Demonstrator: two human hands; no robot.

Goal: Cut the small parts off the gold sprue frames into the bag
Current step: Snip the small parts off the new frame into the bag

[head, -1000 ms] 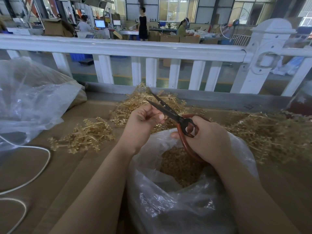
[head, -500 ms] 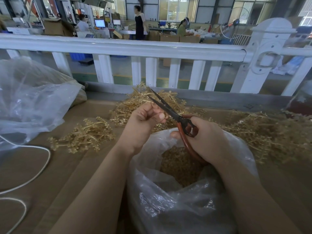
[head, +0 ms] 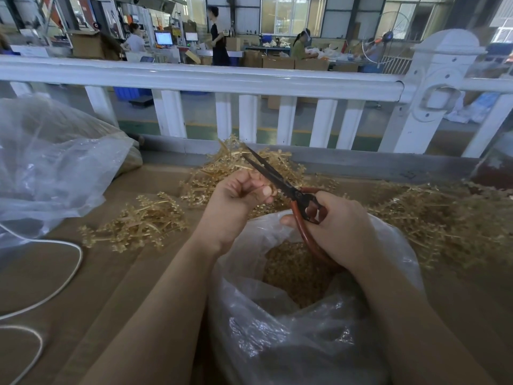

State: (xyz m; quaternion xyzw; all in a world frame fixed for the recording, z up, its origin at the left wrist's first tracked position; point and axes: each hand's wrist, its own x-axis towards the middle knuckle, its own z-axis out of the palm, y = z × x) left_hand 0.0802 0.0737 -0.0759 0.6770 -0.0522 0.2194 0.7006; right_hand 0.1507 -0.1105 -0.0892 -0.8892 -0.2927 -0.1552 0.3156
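My right hand (head: 337, 226) grips red-handled scissors (head: 280, 184) whose dark blades point up and left, nearly closed. My left hand (head: 238, 195) is curled into a fist beside the blades and pinches a small piece of gold sprue frame (head: 259, 177), mostly hidden by the fingers. Both hands hover over an open clear plastic bag (head: 277, 329) that holds a heap of cut gold parts (head: 294, 273). Piles of gold sprue frames lie on the table: one at the left (head: 138, 223), one behind the hands (head: 230, 165), one at the right (head: 438, 218).
A large crumpled clear bag (head: 50, 168) sits at the far left. A white cable (head: 55, 284) loops over the brown table at the lower left. A white railing (head: 222, 79) runs across behind the table; people work at benches beyond it.
The scissor blades have closed from wide apart to nearly together and tilted a little higher. My left hand has shifted slightly up against the blades.
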